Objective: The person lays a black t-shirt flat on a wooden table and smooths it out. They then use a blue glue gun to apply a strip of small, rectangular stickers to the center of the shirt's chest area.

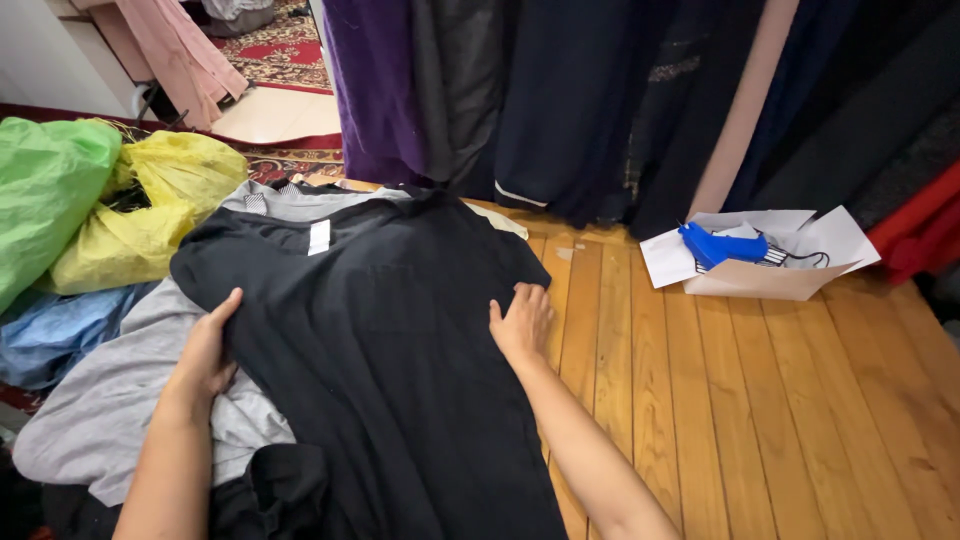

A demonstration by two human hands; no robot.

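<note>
Both forearms reach up from six o'clock onto a black shirt [380, 340] spread across a wooden table [760, 400]. Left hand [207, 352] lies flat, fingers together, on its nine-o'clock edge; right hand [520, 325] presses flat, fingers loosely spread, at three o'clock. Grey garment [100, 400] lies underneath. Toward two o'clock, a blue glue gun [722, 246] sits in a cardboard box [770, 282].

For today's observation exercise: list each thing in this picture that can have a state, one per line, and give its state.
Black shirt: spread flat, neck label showing.
Grey garment: under the black shirt, rumpled.
Left hand: flat on the shirt's left edge.
Right hand: flat on the shirt's right edge.
Cardboard box: open, flaps out.
Blue tool: lying in the box.
Yellow bag: crumpled.
Green bag: full, bulging.
</note>
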